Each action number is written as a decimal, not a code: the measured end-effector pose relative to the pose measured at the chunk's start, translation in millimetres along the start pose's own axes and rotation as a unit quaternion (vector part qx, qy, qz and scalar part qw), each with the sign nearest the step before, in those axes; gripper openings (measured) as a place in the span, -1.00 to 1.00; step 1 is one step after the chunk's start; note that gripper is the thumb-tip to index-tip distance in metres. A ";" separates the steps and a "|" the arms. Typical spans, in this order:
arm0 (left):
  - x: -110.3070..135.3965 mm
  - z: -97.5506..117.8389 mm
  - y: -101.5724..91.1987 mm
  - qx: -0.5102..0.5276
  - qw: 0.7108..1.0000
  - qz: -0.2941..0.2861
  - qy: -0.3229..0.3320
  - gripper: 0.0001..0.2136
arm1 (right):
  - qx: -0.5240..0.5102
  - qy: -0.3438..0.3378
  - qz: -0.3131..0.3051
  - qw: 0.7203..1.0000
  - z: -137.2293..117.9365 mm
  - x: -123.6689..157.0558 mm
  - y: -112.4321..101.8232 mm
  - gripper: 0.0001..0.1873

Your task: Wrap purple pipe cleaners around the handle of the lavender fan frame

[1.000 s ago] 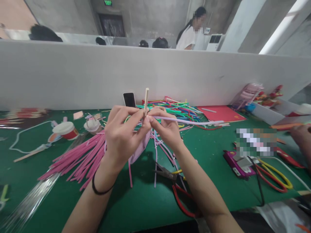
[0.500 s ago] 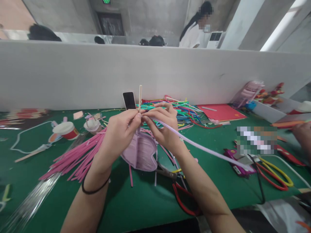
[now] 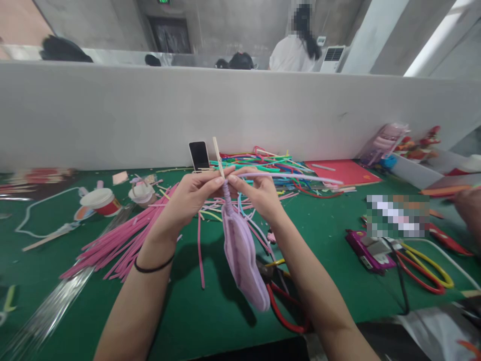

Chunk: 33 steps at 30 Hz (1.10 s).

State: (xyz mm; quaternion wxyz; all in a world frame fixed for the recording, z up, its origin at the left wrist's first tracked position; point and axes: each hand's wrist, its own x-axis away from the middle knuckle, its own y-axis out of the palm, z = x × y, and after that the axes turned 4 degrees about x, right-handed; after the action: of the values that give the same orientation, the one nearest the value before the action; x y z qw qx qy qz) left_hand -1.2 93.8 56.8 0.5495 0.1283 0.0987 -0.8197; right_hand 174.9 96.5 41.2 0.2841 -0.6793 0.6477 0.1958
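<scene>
My left hand (image 3: 191, 198) pinches a thin wooden stick (image 3: 217, 155) that points upward, with a lilac pipe-cleaner petal shape (image 3: 242, 260) hanging below the pinch. My right hand (image 3: 257, 195) is closed on a lilac pipe cleaner (image 3: 296, 178) whose free end runs out to the right. That strand is wound around the stick just under my fingertips. Both hands meet above the green table (image 3: 210, 321).
A bundle of pink pipe cleaners (image 3: 124, 238) lies at left and a mixed coloured pile (image 3: 270, 168) at the back. A phone (image 3: 199, 155) leans on the white partition. Red-handled pliers (image 3: 281, 306), a purple glue gun (image 3: 366, 250), cups (image 3: 99, 201) and a red sheet (image 3: 340, 174) lie about. Another person's hand (image 3: 468, 210) is at right.
The lilac petal shape has turned from face-on to edge-on and hangs lower. The free end of the lilac strand swung from down-right up to level at the right.
</scene>
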 end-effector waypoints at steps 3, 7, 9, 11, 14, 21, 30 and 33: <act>0.2 0.3 -1.0 0.003 1.000 -0.015 0.002 -0.64 | -0.017 -0.009 -0.008 1.000 -2.2 -0.7 -0.4 -0.83; 3.1 8.4 2.1 -0.022 1.000 -0.004 -0.007 -0.54 | 0.047 -0.029 0.019 0.998 -9.5 0.6 0.1 -0.85; 8.0 17.0 3.8 -0.059 0.998 0.006 -0.014 -0.51 | 0.063 -0.031 0.022 0.997 -15.2 2.4 1.0 -0.85; 15.1 26.6 4.6 -0.118 0.993 0.018 -0.004 -0.54 | 0.078 -0.040 0.024 0.996 -21.2 4.6 2.5 -0.85; 26.3 37.3 6.0 -0.240 0.968 0.065 0.022 -0.67 | 0.113 -0.056 0.022 0.992 -27.7 7.7 5.0 -0.88; 27.2 31.4 12.9 -0.347 0.926 0.119 0.091 -0.79 | 0.088 -0.044 0.015 0.995 -27.2 7.5 5.7 -0.86; 18.7 23.9 14.8 -0.387 0.909 0.109 0.107 -0.81 | -0.042 0.025 0.011 0.999 -21.2 2.3 2.4 -0.85; 15.5 23.8 13.9 -0.368 0.919 0.096 0.102 -0.81 | -0.068 0.044 0.013 0.997 -16.6 1.9 3.6 -0.80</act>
State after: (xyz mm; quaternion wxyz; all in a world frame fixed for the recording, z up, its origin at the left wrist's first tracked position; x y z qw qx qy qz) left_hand 3.6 67.8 74.0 0.6209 0.0083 0.4361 -0.6513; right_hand 169.9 84.4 52.3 0.2064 -0.6962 0.6537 0.2131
